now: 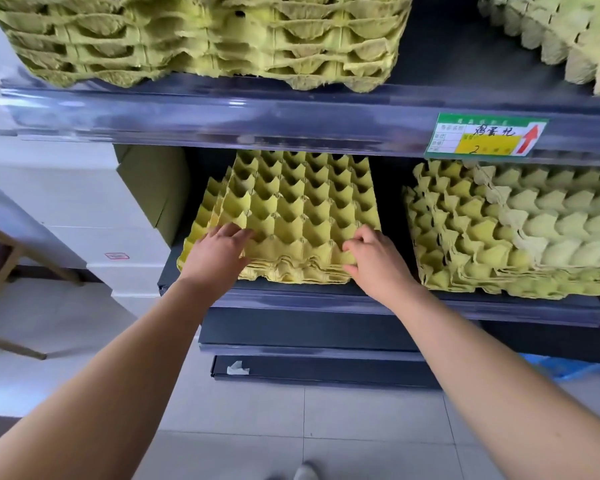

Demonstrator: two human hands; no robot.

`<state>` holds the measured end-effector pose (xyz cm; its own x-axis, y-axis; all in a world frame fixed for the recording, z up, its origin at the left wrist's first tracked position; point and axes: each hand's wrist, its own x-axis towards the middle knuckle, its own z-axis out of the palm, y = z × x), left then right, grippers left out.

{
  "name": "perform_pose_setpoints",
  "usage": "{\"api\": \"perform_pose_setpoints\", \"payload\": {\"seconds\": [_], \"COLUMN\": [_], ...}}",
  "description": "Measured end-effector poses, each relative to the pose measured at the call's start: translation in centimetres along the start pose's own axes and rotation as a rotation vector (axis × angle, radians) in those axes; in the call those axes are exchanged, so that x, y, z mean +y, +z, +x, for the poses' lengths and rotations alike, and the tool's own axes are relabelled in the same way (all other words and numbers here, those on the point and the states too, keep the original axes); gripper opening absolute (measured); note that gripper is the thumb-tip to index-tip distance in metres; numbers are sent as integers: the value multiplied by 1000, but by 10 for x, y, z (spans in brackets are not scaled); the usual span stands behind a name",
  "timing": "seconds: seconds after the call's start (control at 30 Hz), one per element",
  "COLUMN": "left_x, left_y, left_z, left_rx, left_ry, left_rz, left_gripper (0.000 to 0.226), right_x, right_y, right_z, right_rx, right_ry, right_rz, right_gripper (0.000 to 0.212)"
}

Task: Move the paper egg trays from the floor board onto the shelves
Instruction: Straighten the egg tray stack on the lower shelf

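While reaching into lower shelf [326, 301], holding trays [298, 202] at front edge with both hands.

Left hand [219, 252] on front-left corner: fingers [234, 232] slightly spread, bent over top cups, thumb against front edge. Right hand [371, 259] on front-right corner: fingers curled close together, pinching a cup ridge of top tray.

Trays: yellow paper, cups up, several nested, sitting flat on left half of lower shelf, front edge just behind shelf lip. Lower ones fanned out to the left, not squared up.

Second stack [465, 237] on same shelf to the right, apart from the held one, also ragged, with paler trays skewed on top.

Upper shelf [222, 112] loaded: tall stack [205, 39] directly above, pale stack [568, 32] at top right.

Green and yellow tag [485, 136] with red up-arrow and handwriting clipped to upper shelf rail, above second stack.

Brown box [153, 188] just left of trays, white cabinet [66, 209] beyond it. Tape scrap [238, 368] on dark bottom panel. Tiled floor [257, 420] below, shoe tip [305, 474] at bottom edge.
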<state>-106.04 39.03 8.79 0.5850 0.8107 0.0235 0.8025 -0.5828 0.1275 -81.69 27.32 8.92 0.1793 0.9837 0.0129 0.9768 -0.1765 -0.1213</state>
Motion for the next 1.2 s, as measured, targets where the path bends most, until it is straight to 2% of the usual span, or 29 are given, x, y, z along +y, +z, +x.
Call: {"api": "perform_pose_setpoints", "payload": {"seconds": [0.1,0.17,0.3,0.43,0.67,0.9,1.0,1.13,1.2], "left_x": [7,9,7,5,-3,-12,-15,-11,-8], "left_y": [8,15,28,37,35,12,10,13,15], "left_z": [5,6,6,9,13,20,20,19,20], "left_rx": [22,-25,-69,-23,18,12,21,51,69], "left_ry": [45,16,-29,-23,56,116,118,69,69], "left_rz": [70,75,124,149,124,48,67,166,182], "left_gripper": [55,63,81,76,64,63,68,87,83], "right_x": [11,15,22,31,36,36,33,30,29], "right_y": [16,22,30,37,38,14,2,-8,-10], "right_z": [-5,-6,-4,-5,2,4,5,8,8], "right_rx": [-15,-3,113,95,41,43,17,-11,-10], "right_ry": [25,6,-32,38,-49,-66,-64,-59,-53], "right_rz": [57,84,23,-13,52,53,24,18,25], "right_gripper": [37,38,48,64,53,54,55,57,57]}}
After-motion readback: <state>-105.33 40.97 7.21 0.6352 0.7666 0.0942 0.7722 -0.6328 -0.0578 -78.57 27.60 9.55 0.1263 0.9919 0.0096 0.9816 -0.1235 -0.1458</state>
